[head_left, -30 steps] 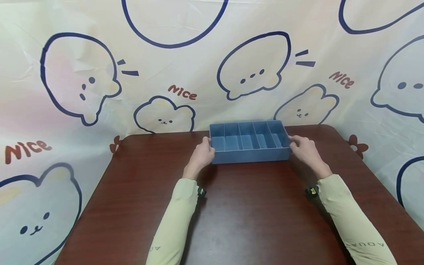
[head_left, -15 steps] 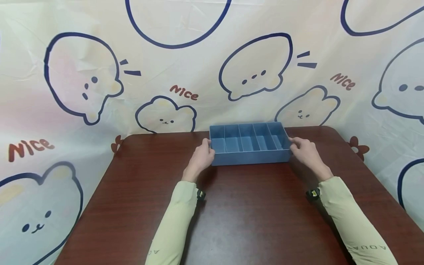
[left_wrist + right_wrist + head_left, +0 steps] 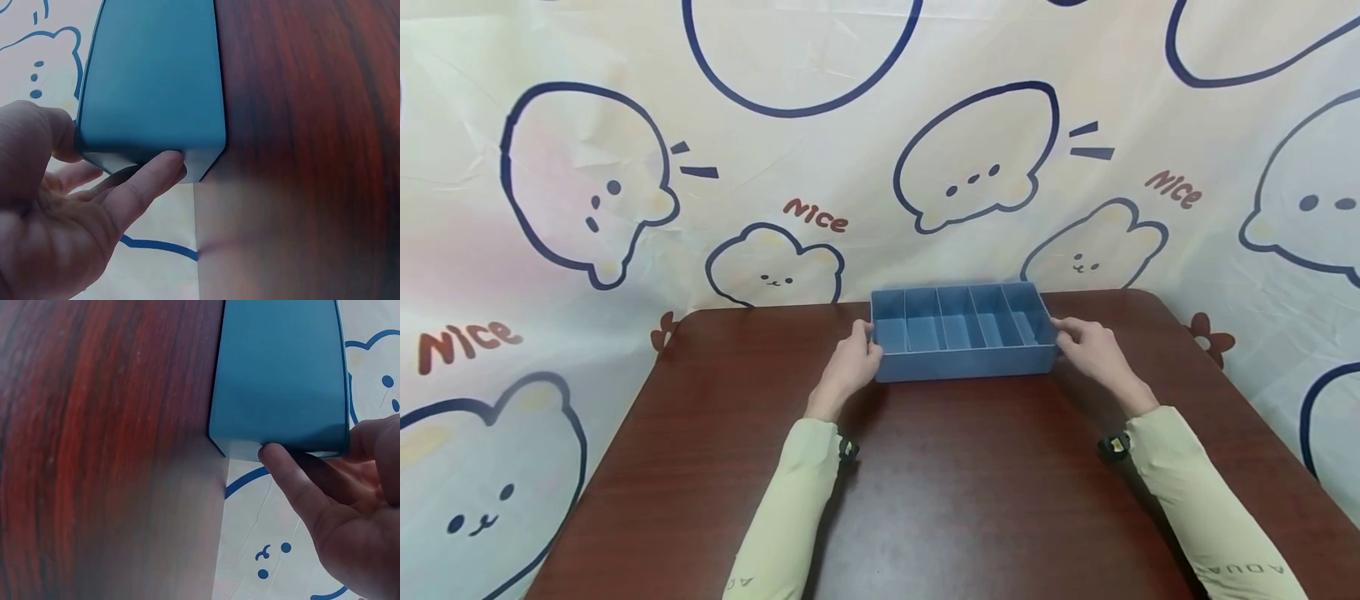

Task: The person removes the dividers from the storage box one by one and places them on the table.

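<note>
A blue rectangular box (image 3: 962,365) with a row of several compartments sits near the far edge of the table, its long side facing me. No contents show in the compartments. My left hand (image 3: 852,360) holds its left end. In the left wrist view that hand's thumb lies at the rim and its fingers (image 3: 147,187) press the end wall. At the opposite end my right hand (image 3: 1093,350) grips the box the same way, fingers (image 3: 290,478) against the end wall and thumb at the rim. The fingertips are partly hidden behind the box.
The dark brown wooden table (image 3: 970,492) spreads out in front of the box. Close behind its far edge hangs a pale cloth (image 3: 865,167) printed with cartoon animals. Each wrist wears a small dark device (image 3: 1116,446) below a light green sleeve (image 3: 1206,508).
The head view has tilted up slightly. The box and both hands sit a little lower in it, perhaps slightly nearer to me. Both hands keep their hold on the ends.
</note>
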`<action>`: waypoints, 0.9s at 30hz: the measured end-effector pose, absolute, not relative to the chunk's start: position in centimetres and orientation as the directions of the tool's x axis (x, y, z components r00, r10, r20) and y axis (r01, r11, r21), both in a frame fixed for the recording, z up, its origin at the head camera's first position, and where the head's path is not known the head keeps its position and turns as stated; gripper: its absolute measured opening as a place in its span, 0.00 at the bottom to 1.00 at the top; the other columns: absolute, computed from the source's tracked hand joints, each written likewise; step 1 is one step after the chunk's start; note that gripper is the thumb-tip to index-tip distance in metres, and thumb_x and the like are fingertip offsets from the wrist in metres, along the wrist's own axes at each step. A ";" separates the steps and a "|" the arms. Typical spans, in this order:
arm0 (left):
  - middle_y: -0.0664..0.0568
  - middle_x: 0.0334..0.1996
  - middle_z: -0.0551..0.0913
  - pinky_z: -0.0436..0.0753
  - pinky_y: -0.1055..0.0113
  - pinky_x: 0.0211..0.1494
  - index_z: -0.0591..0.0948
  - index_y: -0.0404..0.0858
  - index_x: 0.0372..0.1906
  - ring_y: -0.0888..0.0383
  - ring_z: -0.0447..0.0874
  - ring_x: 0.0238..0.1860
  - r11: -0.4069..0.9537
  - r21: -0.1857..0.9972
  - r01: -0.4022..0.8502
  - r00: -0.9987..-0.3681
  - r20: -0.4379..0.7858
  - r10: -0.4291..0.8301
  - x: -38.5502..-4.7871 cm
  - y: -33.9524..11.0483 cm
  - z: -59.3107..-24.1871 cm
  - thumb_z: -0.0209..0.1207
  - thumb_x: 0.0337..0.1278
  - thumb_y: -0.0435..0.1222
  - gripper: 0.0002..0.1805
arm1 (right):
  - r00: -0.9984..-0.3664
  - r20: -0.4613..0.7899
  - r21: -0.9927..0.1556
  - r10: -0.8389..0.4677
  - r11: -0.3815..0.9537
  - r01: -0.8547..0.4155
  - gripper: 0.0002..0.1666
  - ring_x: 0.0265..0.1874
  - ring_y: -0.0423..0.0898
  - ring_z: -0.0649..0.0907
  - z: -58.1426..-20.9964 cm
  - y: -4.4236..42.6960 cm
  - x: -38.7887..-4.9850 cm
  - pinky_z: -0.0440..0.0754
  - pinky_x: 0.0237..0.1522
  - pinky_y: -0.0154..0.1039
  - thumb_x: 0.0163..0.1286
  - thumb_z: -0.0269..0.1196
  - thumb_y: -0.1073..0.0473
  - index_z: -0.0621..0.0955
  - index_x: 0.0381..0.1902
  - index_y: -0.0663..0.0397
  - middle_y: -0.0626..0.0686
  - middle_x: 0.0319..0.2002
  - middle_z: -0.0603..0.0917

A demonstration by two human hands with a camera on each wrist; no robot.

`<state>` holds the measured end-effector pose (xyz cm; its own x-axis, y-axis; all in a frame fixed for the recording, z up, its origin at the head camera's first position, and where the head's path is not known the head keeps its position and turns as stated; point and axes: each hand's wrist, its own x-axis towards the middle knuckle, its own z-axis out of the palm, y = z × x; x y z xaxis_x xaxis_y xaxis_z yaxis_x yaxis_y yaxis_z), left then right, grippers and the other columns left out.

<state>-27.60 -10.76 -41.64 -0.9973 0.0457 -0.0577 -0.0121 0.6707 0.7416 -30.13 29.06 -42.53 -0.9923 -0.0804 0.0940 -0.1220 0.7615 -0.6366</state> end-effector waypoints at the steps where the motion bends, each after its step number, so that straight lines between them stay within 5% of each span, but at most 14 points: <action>1: 0.47 0.26 0.76 0.76 0.65 0.28 0.60 0.43 0.70 0.53 0.74 0.22 0.673 0.739 -0.014 -0.997 -0.060 0.046 -27.6 -10.8 -41.7 0.46 0.70 0.40 0.26 | -0.992 0.096 -0.637 -0.085 0.761 -0.126 0.27 0.28 0.52 0.85 -42.6 29.1 -30.1 0.73 0.18 0.39 0.74 0.47 0.58 0.71 0.68 0.60 0.69 0.63 0.75; 7: 0.47 0.29 0.78 0.79 0.64 0.36 0.58 0.42 0.71 0.53 0.80 0.32 0.686 0.726 -0.032 -0.995 -0.087 0.045 -27.6 -10.9 -41.5 0.47 0.68 0.39 0.29 | -0.991 0.076 -0.650 -0.109 0.748 -0.132 0.27 0.36 0.56 0.88 -42.5 29.2 -29.9 0.80 0.28 0.38 0.75 0.48 0.57 0.71 0.69 0.59 0.69 0.63 0.75; 13: 0.48 0.31 0.78 0.80 0.62 0.41 0.58 0.41 0.71 0.52 0.81 0.38 0.684 0.728 -0.048 -0.993 -0.109 0.046 -27.3 -11.2 -41.2 0.48 0.67 0.39 0.30 | -0.988 0.072 -0.650 -0.140 0.745 -0.153 0.27 0.39 0.58 0.88 -42.4 29.4 -29.8 0.87 0.43 0.50 0.76 0.49 0.57 0.70 0.68 0.60 0.70 0.62 0.76; 16: 0.46 0.34 0.78 0.79 0.62 0.41 0.58 0.42 0.71 0.52 0.80 0.38 0.669 0.741 -0.055 -0.992 -0.119 0.050 -27.3 -11.4 -41.0 0.50 0.66 0.40 0.30 | -0.985 0.078 -0.647 -0.154 0.744 -0.168 0.26 0.38 0.58 0.88 -42.2 29.4 -29.9 0.88 0.43 0.51 0.75 0.49 0.58 0.71 0.68 0.61 0.70 0.61 0.77; 23: 0.46 0.63 0.74 0.80 0.56 0.52 0.61 0.44 0.69 0.51 0.78 0.49 0.636 0.770 -0.053 -0.992 -0.112 0.053 -27.6 -12.0 -41.2 0.51 0.66 0.41 0.28 | -0.981 0.086 -0.633 -0.176 0.751 -0.190 0.26 0.37 0.57 0.88 -42.1 29.5 -30.0 0.88 0.37 0.44 0.75 0.49 0.60 0.71 0.67 0.63 0.71 0.60 0.76; 27: 0.44 0.67 0.71 0.81 0.51 0.58 0.62 0.45 0.68 0.50 0.82 0.48 0.600 0.798 -0.062 -0.992 -0.117 0.053 -27.6 -12.1 -41.4 0.49 0.68 0.40 0.25 | -0.979 0.079 -0.627 -0.189 0.754 -0.196 0.26 0.40 0.59 0.88 -42.2 29.5 -30.0 0.88 0.43 0.51 0.75 0.49 0.60 0.71 0.68 0.63 0.71 0.62 0.75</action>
